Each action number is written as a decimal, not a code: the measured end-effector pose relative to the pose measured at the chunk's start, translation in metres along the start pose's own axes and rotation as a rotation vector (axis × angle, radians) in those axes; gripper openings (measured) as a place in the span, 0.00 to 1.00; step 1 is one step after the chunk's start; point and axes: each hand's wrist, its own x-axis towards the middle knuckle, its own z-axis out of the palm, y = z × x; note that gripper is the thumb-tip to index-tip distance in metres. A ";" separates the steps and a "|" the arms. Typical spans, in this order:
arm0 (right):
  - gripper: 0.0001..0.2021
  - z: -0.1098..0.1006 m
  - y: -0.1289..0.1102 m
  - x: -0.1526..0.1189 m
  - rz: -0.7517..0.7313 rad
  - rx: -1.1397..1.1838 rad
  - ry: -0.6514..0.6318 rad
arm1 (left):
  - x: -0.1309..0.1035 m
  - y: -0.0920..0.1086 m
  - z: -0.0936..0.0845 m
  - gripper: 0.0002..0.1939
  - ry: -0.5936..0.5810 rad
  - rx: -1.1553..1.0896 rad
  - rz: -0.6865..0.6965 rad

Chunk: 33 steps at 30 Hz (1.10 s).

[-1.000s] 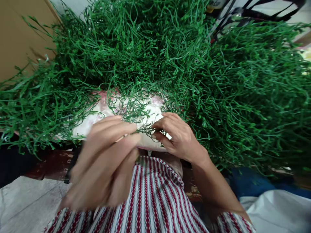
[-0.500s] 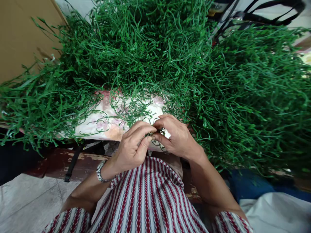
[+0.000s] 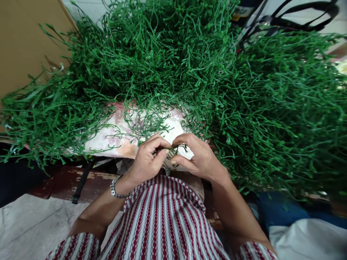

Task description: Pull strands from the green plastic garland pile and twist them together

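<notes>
My left hand (image 3: pixel 149 156) pinches a small green plastic stem (image 3: pixel 179 148) between thumb and forefinger. Thin forked twigs of that stem reach toward my right hand (image 3: pixel 199 156). The right thumb and forefinger are parted around the twigs; whether the forefinger touches them is hard to make out. Both hands hover close together over the near edge of a floral cloth (image 3: pixel 100 141). Just beyond them, loose green stems (image 3: pixel 149 121) lie on the cloth.
Large heaps of green artificial stems (image 3: pixel 162 57) cover the back and the right side (image 3: pixel 271 119), with another pile (image 3: pixel 54 115) at left. A cardboard panel (image 3: pixel 24 43) stands at the far left. Black straps (image 3: pixel 311 14) lie at the back right. Below is a worn reddish-brown bench (image 3: pixel 65 184).
The right thumb and forefinger have parted, having been closed at the stem. The left hand keeps its pinch. The view has shifted very slightly.
</notes>
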 end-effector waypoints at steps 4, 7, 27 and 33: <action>0.11 -0.001 0.004 -0.006 0.009 0.097 -0.037 | -0.003 -0.002 0.000 0.02 -0.043 -0.158 -0.054; 0.12 -0.004 0.002 -0.007 -0.010 0.108 0.007 | -0.004 -0.006 0.001 0.04 -0.039 -0.272 -0.082; 0.06 0.013 -0.009 -0.016 0.100 0.088 0.141 | -0.005 0.002 0.010 0.04 -0.040 0.232 0.147; 0.05 0.010 -0.004 -0.019 0.046 -0.113 0.050 | -0.003 0.008 0.007 0.05 -0.156 0.427 0.178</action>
